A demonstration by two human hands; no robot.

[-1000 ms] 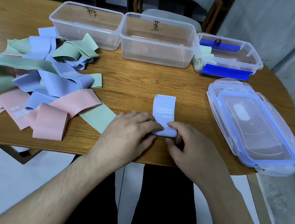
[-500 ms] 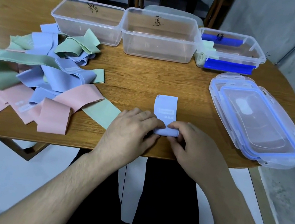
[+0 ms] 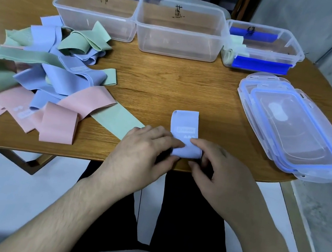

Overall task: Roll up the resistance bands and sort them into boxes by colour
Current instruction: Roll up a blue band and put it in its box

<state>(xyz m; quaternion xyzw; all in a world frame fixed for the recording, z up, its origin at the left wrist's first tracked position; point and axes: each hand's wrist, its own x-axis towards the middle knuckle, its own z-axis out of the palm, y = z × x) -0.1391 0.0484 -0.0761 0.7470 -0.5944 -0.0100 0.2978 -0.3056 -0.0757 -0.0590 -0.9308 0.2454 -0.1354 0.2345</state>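
Observation:
A light blue resistance band (image 3: 185,122) lies near the table's front edge, its near end wound into a roll. My left hand (image 3: 146,146) pinches the roll's left end and my right hand (image 3: 216,163) pinches its right end. A tangled heap of blue, green and pink bands (image 3: 35,80) covers the table's left side. Three clear boxes stand in a row at the back: the left box (image 3: 96,11) and the middle box (image 3: 177,30) hold nothing, the right box (image 3: 263,47) holds a rolled green band.
Stacked clear lids with blue seals (image 3: 288,129) lie on the right of the wooden table (image 3: 168,82). A chair stands behind the boxes. A grey wall runs along the right side.
The roll has grown and travelled a little further up the blue band, leaving a shorter flat length. Both hands stay on its ends.

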